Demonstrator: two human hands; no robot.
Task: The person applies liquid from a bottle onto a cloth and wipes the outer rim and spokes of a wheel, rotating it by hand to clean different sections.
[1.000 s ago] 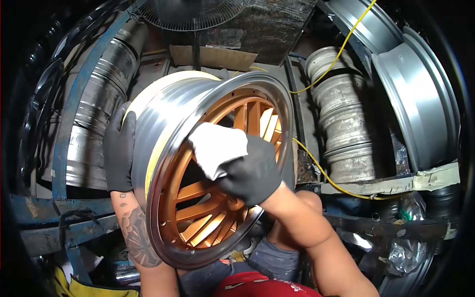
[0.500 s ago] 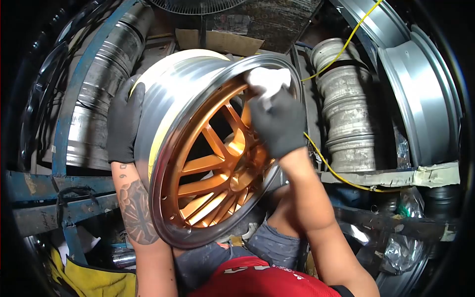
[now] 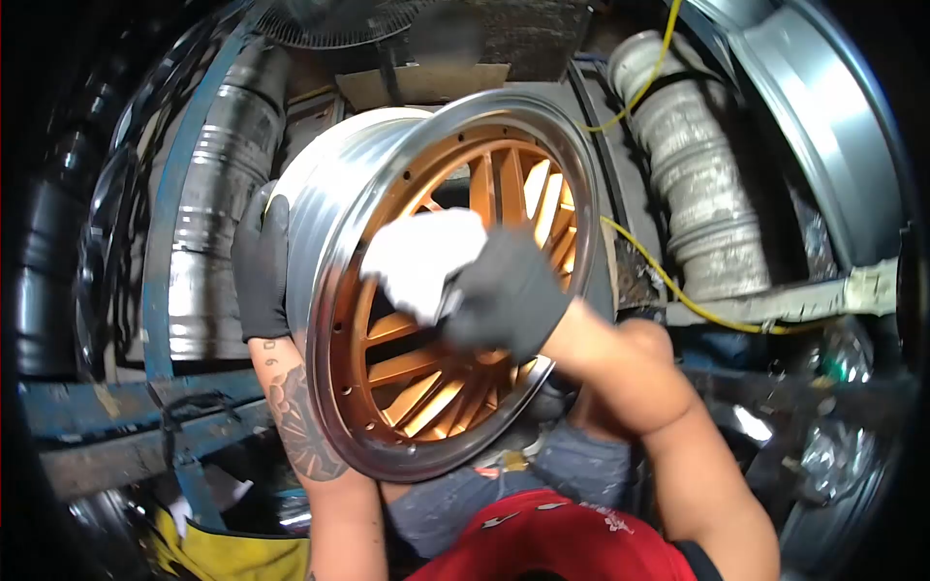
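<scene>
Wheel rim [image 3: 402,368]: centre of view, tilted, spoked face turned up and toward the viewer's right, barrel running back to the left. Bronze-orange spokes, paired, with dark gaps between; lower ones catching bright light. Small dark holes dotted around the face's edge. Outer lip smooth, metallic, silvery at top, darker and reflective along lower left. Barrel silver, glossy, streaked with highlights. Cloth [image 3: 426,257]: white, bunched, over the left-middle of the spoked face, hiding parts of several spokes; contact unclear.
</scene>
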